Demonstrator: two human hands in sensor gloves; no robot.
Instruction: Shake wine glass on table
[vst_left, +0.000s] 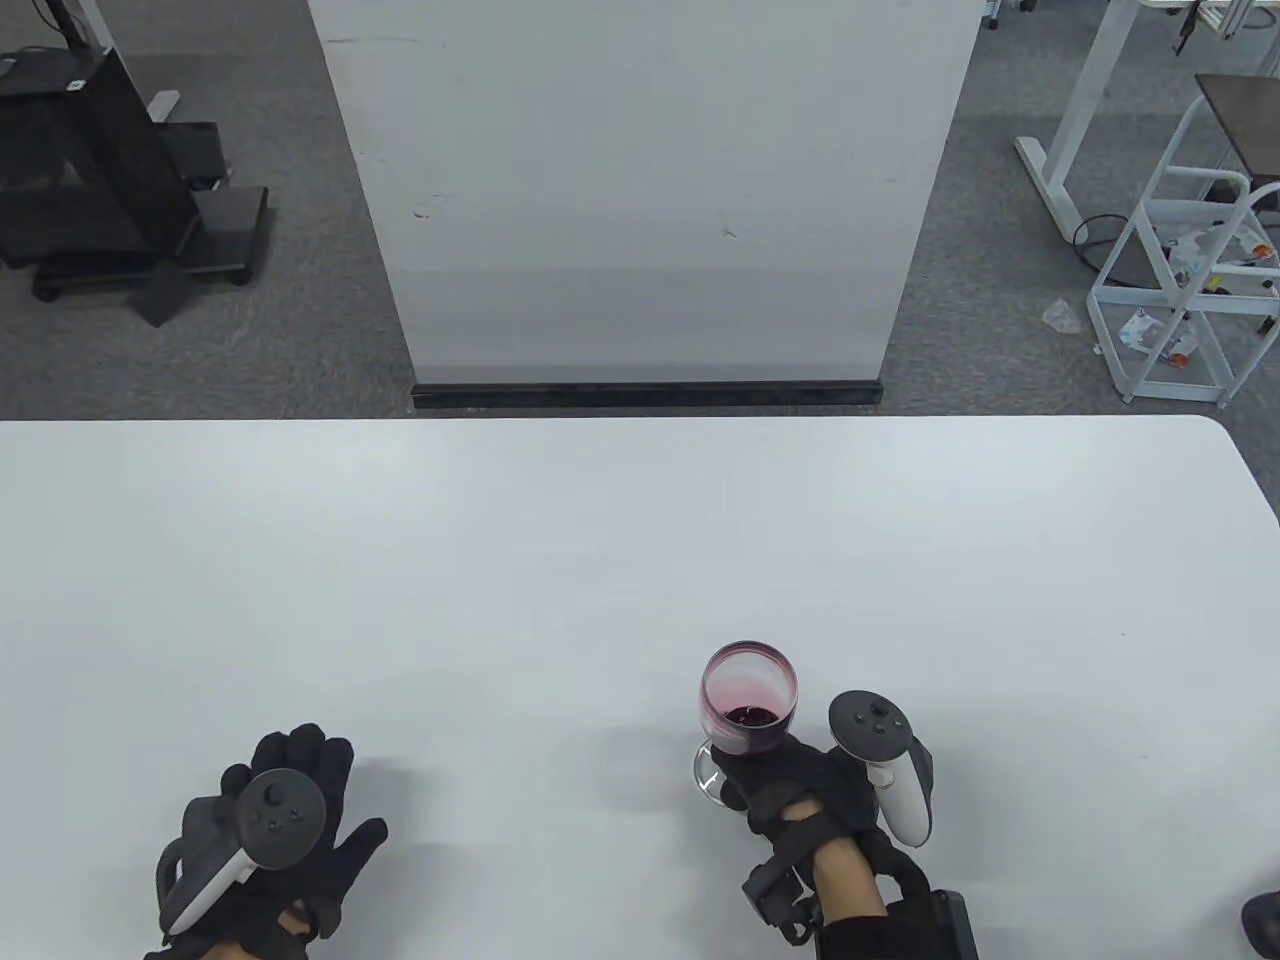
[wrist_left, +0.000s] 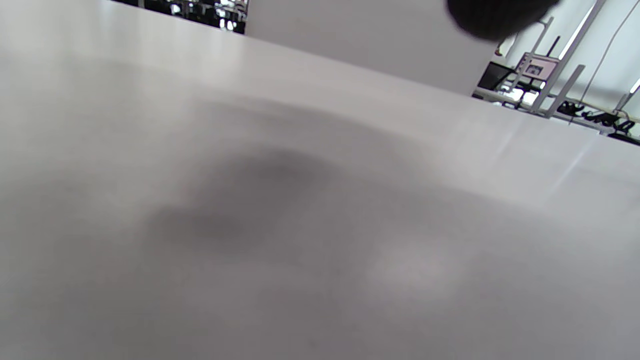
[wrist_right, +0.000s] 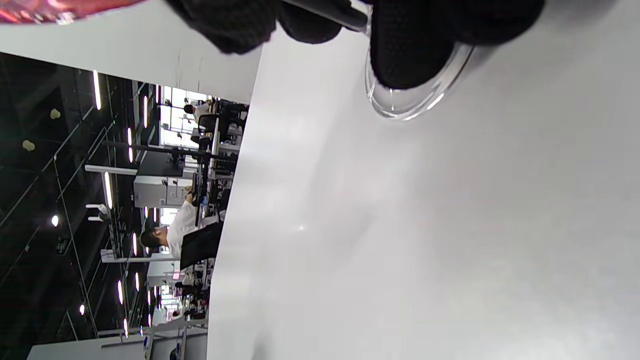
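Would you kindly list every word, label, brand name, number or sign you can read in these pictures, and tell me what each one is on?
No text can be read in any view.
wine glass: no print or label shows.
right hand tracker and left hand tracker: button marks only, too small to read.
table: plain white, no markings.
Screen on a stand in the left wrist view: too blurred to read.

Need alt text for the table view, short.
The right hand holds a wine glass of red wine low by its stem, near the front edge of a white table. The left hand rests flat on the table, fingers spread, well apart from the glass.
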